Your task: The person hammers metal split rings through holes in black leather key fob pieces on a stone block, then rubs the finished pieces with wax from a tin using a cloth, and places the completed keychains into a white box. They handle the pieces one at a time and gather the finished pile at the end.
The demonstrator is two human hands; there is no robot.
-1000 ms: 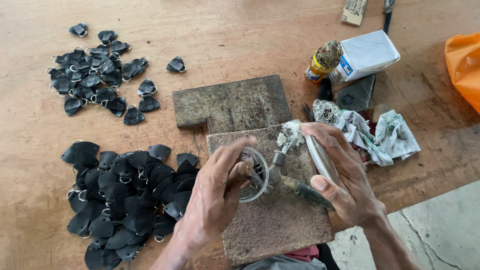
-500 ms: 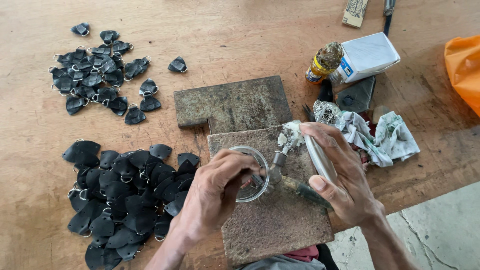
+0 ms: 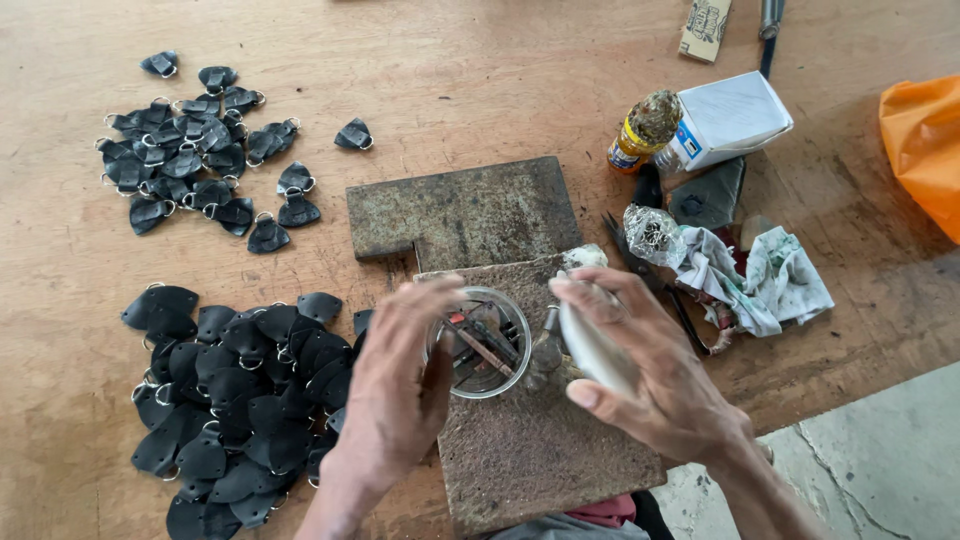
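far left of the glass jar [image 3: 487, 345]: two heaps of black leather tabs, the far heap [image 3: 195, 155] with rings fitted, the near heap [image 3: 235, 400] larger, so plenty apparently left. just left of the jar: left hand [image 3: 395, 395], fingers curled onto its rim. jar itself on a rusty metal plate [image 3: 540, 455], small metal bits inside. right of the jar: right hand [image 3: 640, 375] clamped on a pale oblong tool [image 3: 590, 345]. further right: rags [image 3: 760, 275], bottle [image 3: 640, 135], white box [image 3: 730, 120]. scuffed wooden worktop [image 3: 480, 80]; grey concrete floor [image 3: 880, 460] beyond its edge.
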